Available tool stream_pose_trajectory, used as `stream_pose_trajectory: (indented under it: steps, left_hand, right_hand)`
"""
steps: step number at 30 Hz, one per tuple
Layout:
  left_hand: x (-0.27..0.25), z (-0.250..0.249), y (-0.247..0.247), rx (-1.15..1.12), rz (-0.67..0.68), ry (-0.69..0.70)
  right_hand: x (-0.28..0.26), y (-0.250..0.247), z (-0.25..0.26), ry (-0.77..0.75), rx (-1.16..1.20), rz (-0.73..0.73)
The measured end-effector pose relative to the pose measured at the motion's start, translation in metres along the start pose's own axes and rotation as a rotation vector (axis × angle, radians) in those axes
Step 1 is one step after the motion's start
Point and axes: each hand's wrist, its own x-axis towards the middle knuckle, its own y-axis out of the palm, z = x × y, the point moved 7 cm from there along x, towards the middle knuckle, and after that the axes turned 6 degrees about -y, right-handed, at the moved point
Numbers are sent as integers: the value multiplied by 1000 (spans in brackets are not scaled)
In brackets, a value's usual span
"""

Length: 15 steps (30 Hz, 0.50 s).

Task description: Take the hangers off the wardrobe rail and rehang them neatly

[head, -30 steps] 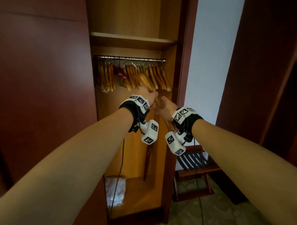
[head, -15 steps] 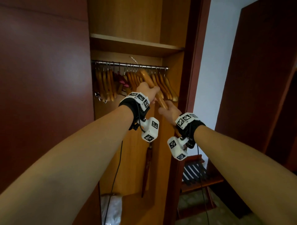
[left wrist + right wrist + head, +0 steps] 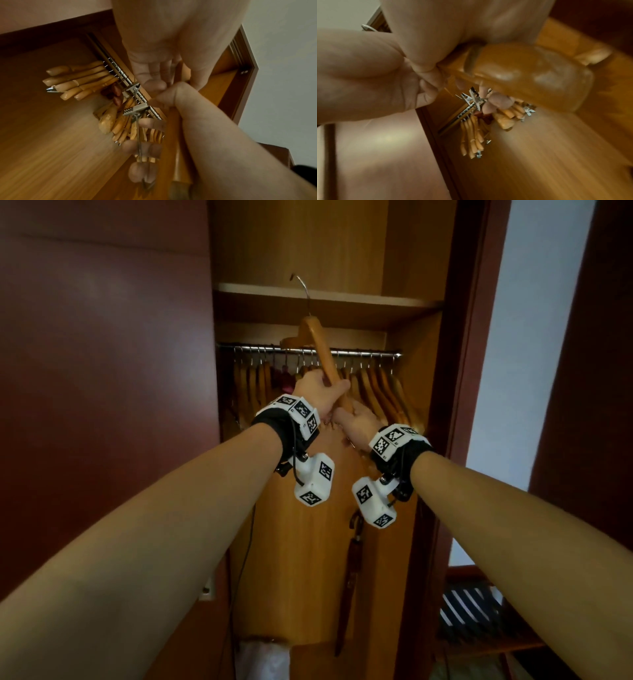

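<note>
Above rail [image 3: 359, 353], both hands' grip wraps one hanger [image 3: 317, 344], hook clear below shelf edge [image 3: 342, 299].

Inside wardrobe: shelf [image 3: 325, 299] above rail [image 3: 308, 350]. Row of hangers [image 3: 376, 392] on rail, bunched left and right. In front of rail, one hanger [image 3: 320, 347] raised, hook [image 3: 301, 289] above shelf edge; left hand [image 3: 317, 392] higher on its arm, right hand [image 3: 359, 422] just below.
</note>
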Motion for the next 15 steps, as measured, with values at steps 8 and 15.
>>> stream_pose_trajectory:
  steps: [8, 15]
  left_hand:
    - [48, 20, -18, 218, -221, -163]
    - [61, 33, -30, 467, -243, -296]
  right_hand:
    - [57, 34, -1, -81, 191, 226]
    - [85, 55, 3, -257, 82, 373]
